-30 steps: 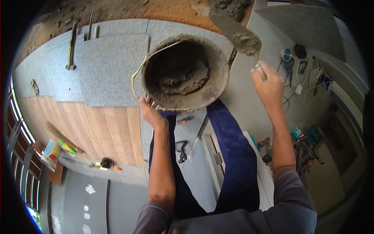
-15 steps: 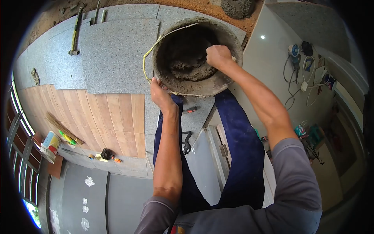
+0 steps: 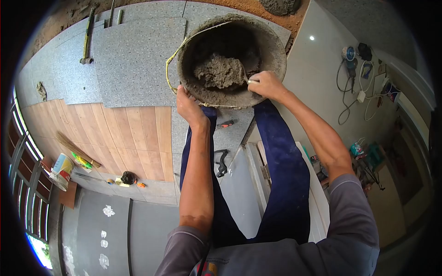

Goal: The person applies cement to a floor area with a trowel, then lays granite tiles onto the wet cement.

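A round bucket [image 3: 275, 51], crusted with grey cement, is tilted so that its mouth faces me. My left hand [image 3: 190, 109] is closed on the bucket's lower left rim, beside the yellowish wire handle [image 3: 167, 69]. Closed around the pale handle of a trowel [image 3: 251, 82], my right hand [image 3: 268, 85] is at the right side of the bucket's mouth. A heap of wet mortar [image 3: 220, 71] sits at the trowel's blade inside the bucket. Mortar covers most of the blade.
Grey speckled tiles [image 3: 138, 60] and wood-look tiles [image 3: 115, 133] cover the floor at left. A hammer [image 3: 86, 46] lies on the grey tiles. A grass broom [image 3: 76, 149] rests further down. An angle grinder [image 3: 351, 66] and cables lie at right.
My right hand has moved down and slightly right, lifting a mound of mortar up from the bucket's dark inside. My left hand stays at the rim.
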Demonstrator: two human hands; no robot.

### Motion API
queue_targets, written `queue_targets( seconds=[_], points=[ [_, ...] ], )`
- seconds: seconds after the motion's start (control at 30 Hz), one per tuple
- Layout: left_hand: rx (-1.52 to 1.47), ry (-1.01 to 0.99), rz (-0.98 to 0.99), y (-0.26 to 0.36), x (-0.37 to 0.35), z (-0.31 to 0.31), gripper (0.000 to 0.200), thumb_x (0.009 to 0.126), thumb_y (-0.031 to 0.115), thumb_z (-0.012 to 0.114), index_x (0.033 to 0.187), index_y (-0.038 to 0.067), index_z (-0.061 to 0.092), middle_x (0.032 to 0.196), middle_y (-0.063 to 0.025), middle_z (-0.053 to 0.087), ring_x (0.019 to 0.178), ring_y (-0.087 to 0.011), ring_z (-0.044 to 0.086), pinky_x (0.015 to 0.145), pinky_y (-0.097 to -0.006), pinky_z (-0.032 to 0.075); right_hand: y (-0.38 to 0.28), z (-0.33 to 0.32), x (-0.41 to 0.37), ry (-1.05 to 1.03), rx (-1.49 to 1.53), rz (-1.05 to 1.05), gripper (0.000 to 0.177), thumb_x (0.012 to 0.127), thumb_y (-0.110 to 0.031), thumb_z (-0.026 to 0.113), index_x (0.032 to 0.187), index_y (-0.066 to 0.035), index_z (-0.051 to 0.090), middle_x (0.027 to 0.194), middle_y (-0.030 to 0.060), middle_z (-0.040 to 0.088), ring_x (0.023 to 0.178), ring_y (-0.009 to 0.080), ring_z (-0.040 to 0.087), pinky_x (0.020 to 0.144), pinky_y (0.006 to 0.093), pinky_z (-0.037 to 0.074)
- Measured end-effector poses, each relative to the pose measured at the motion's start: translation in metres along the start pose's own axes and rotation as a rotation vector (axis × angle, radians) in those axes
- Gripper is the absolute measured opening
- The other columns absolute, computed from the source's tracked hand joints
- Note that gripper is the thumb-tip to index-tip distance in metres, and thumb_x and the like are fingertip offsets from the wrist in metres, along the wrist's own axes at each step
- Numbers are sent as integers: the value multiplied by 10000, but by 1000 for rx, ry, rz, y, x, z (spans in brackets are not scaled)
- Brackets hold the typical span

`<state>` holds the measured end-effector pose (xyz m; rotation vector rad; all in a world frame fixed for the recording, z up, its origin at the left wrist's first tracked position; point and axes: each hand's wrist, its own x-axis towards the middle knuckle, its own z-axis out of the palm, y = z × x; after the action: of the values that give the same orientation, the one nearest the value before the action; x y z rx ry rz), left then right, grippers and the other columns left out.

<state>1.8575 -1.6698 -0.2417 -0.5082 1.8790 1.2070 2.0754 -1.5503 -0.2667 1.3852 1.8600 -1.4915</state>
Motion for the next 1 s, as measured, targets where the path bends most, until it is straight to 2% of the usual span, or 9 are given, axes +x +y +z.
queue_targets(
  seconds=[0.13,0.3,0.33,0.47,0.67,0.77,0.87,0.97,1.0],
  points=[
    [24,-32,18,-19,21,-10,679,953,586,504,1216,-34,593,1111,-123,642,955,-224,599,749,-356,492,12,2,-19,-27,228,-14,288,754,-293,661,801,-11,694,706,209,646,622,327,639,635,421,510],
    [64,-1,-18,-10,15,-5,675,953,587,497,1210,-30,588,1124,-121,635,965,-229,598,774,-369,488,8,-20,-58,4,537,123,240,814,-246,693,848,-9,698,623,83,626,499,133,550,529,331,470],
    [80,7,-24,-9,13,-5,673,953,588,495,1206,-29,587,1123,-118,634,965,-229,598,777,-371,487,10,-30,-65,-9,506,103,271,821,-223,716,952,14,731,648,56,642,525,107,572,527,303,477],
    [104,34,-44,-6,11,0,652,957,594,474,1168,-9,601,1114,-111,632,951,-223,593,785,-377,476,7,-74,-94,111,560,149,471,811,-217,768,1164,87,695,694,72,666,550,107,597,532,267,488],
    [132,83,-61,-5,9,4,652,958,598,462,1166,-4,602,1099,-104,623,947,-230,578,787,-385,471,45,-142,-91,343,540,183,454,824,-193,744,1186,77,696,678,55,653,538,85,583,490,247,459],
    [164,112,-62,-3,6,9,675,961,602,446,1189,-16,593,1128,-111,614,965,-235,572,796,-389,472,76,-163,-56,464,547,179,360,829,-147,716,1077,113,705,652,31,613,524,93,559,485,248,450],
    [181,100,-73,-2,6,10,695,963,603,442,1214,-30,582,1144,-115,608,979,-234,572,809,-392,478,101,-167,-7,545,613,280,286,808,-211,711,947,38,745,643,51,626,494,104,562,486,271,464],
    [171,124,-82,-2,7,13,688,966,603,438,1220,-21,578,1149,-111,610,987,-231,577,820,-393,484,118,-159,48,676,482,444,231,818,-220,668,823,5,720,683,111,678,552,212,634,572,348,518],
    [162,141,-76,-3,8,15,661,972,593,443,1198,-12,586,1127,-105,621,970,-227,586,798,-383,477,121,-155,68,750,304,483,218,827,-205,641,820,-1,720,739,140,702,640,279,669,638,387,532]
  ],
)
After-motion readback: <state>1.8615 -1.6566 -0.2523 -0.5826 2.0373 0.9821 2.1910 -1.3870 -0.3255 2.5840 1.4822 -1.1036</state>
